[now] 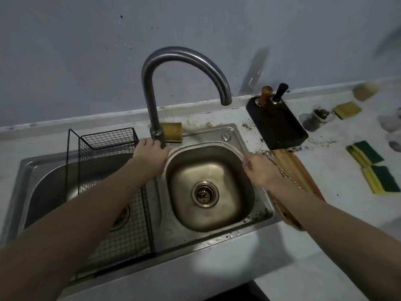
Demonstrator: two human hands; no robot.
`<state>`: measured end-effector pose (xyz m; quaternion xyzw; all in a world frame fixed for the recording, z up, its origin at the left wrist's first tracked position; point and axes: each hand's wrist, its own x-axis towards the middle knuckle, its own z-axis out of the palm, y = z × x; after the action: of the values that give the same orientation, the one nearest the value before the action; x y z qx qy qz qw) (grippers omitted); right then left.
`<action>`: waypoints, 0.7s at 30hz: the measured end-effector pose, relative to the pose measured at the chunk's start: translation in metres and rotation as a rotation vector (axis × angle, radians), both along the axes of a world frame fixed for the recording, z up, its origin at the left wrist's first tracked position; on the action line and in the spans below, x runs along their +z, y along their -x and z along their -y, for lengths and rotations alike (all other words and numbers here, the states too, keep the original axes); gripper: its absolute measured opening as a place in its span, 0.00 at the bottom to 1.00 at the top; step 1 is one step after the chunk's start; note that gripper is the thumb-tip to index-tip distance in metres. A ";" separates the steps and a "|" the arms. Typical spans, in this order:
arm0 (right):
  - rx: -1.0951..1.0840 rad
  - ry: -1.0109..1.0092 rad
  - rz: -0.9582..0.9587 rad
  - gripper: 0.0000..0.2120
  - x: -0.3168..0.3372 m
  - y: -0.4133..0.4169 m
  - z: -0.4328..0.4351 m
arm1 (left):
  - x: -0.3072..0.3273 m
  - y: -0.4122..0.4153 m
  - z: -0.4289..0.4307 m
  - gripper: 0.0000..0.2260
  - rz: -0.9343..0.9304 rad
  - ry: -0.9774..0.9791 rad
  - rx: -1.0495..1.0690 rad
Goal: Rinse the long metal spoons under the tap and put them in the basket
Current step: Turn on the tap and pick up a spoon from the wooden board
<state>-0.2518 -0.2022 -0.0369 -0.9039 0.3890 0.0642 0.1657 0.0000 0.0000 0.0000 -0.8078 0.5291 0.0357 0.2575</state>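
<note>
Your basket [112, 192] sits in the left basin, its wire wall standing just beside the divider, which looks like a good spot: spoons dropped there can drain into the sink [258, 216] and the reach from the tap [180, 59] is short. Your left hand [152, 156] is wrapped around the base of the tap, fingers closed on the stem, likely to turn the water on, since nothing runs from the spout yet. A sponge [173, 132] lies just behind the tap base. The right basin under the spout is bare and dry-looking around the drain [204, 194], so rinsing has not begun. Your right hand [260, 170] is at the basin's right rim, fingers curled over the near end of the spoons [282, 170], which lie along the wooden board [297, 170] beside the sink; whether the grip is already firm or only closing, I cannot tell from this blur. Further right sit a black tray [280, 124] and loose scouring pads [373, 168], well apart from your work
</note>
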 end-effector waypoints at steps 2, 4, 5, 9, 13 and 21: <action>-0.128 0.094 0.040 0.08 -0.008 0.015 0.008 | 0.000 -0.003 0.000 0.27 0.055 -0.037 -0.025; -0.196 0.180 0.026 0.11 -0.018 0.034 0.016 | -0.002 -0.005 0.002 0.27 0.076 -0.036 -0.044; -0.223 0.195 0.010 0.14 -0.023 0.040 0.022 | -0.002 -0.005 0.006 0.26 0.082 -0.052 -0.042; -0.291 0.209 -0.035 0.17 -0.034 0.051 0.044 | -0.001 -0.014 0.017 0.18 0.122 -0.055 -0.058; -0.312 0.190 -0.047 0.16 -0.042 0.055 0.062 | -0.007 -0.024 0.022 0.15 0.127 -0.092 -0.122; -0.373 0.177 -0.025 0.12 -0.055 0.051 0.070 | -0.019 -0.052 0.032 0.17 0.071 -0.241 -0.213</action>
<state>-0.3031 -0.2723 -0.0919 -0.8263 0.5560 0.0091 0.0898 0.0517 -0.0317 -0.0188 -0.7113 0.5940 0.0428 0.3733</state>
